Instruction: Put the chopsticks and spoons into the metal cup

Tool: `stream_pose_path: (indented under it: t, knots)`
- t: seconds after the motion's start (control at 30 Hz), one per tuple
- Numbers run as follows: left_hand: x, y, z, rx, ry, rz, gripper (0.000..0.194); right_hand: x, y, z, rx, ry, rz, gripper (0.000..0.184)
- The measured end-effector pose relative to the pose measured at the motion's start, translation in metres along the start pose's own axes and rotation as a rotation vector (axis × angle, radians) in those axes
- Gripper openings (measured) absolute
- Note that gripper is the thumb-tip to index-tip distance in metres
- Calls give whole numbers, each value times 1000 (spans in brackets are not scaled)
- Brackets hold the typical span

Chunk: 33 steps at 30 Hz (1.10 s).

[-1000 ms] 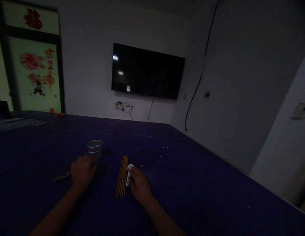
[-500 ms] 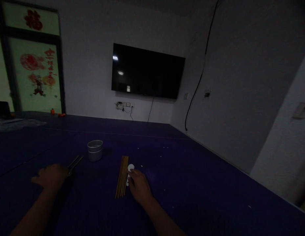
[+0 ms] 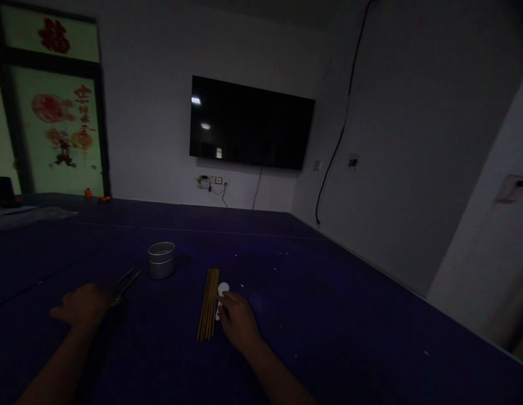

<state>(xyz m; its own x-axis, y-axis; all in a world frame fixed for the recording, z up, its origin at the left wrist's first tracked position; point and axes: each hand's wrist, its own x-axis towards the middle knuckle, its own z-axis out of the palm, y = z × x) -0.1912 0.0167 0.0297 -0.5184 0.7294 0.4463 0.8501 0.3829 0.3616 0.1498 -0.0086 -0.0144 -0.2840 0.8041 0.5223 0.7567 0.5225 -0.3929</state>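
Observation:
My left hand [image 3: 82, 306] is low over the purple surface, closed around the rear end of metal tongs [image 3: 129, 283]. The two arms of the tongs point away to the right; most of that hand's fingers are hidden. My right hand [image 3: 237, 319] pinches a white spoon [image 3: 223, 288] by its handle, the round bowl showing beyond the fingertips. Just left of the spoon lies a row of several brown chopsticks [image 3: 208, 306], side by side and touching. A grey metal cup [image 3: 161, 261] stands upright between the tongs and the chopsticks, farther back.
Small white scraps [image 3: 242, 286] dot the purple surface [image 3: 350, 315]. Clear plastic sheeting [image 3: 34, 216] lies at the far left, with small orange objects [image 3: 103, 198] by the door. A black cable [image 3: 339, 140] hangs along the right wall, and a television [image 3: 251, 124] is mounted behind.
The view has shifted very slightly. Both hands keep nearly the same places, with the tongs and spoon still at them. The cup and chopsticks have not moved.

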Motion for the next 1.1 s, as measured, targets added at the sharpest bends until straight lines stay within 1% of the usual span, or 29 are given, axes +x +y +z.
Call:
stream_pose_path:
  t: [0.07,0.1,0.17,0.2,0.23,0.3,0.33,0.4,0.43,0.47,0.53,0.57,0.6,0.63,0.73,0.8,0.87,0.97,1.1]
  knots:
    - [-2,3,-2,97,60,-142,32,0,0,0,3,3,1,32]
    - [-4,6,-4,125,126,-177,33,1,0,0,4,3,1,33]
    - [-9,13,-11,108,287,-165,37,1,-1,0,8,5,5,33]
    - [-11,17,-14,78,348,-143,38,2,-1,1,10,9,6,33]
    - [-13,21,-17,40,384,-126,40,2,-1,1,13,17,7,34]
    - [-19,32,-21,-40,384,-69,44,2,-2,0,21,37,0,34]
    - [-22,38,-21,-78,358,-20,45,2,-2,0,24,49,-6,35]
    - [-32,52,-15,-161,316,150,43,1,-4,-2,19,78,-9,36]
    - [-38,59,-9,-194,292,286,41,1,-5,-4,14,96,-6,37]
    - [-44,65,-1,-242,295,432,38,0,-7,-5,10,117,-1,38]
    - [-57,76,18,-340,254,813,35,-1,-10,-8,20,167,1,42]
    - [-63,80,28,-375,231,954,35,-2,-11,-9,36,193,-5,44]
    - [-69,83,37,-398,217,1049,36,-3,-12,-10,62,218,-14,45]
    - [-74,85,46,-420,219,1109,36,-4,-13,-11,95,243,-23,45]
    - [-83,90,62,-466,243,1191,40,-7,-15,-12,197,320,-39,45]
    - [-85,92,62,-483,275,1227,40,-9,-16,-13,224,362,-50,44]
    - [-85,94,58,-485,299,1258,39,-11,-17,-14,200,374,-81,44]
    - [-86,97,48,-449,302,1259,37,-14,-21,-15,120,338,-184,40]
    - [-86,99,42,-400,294,1255,38,-17,-26,-12,-31,232,-359,39]
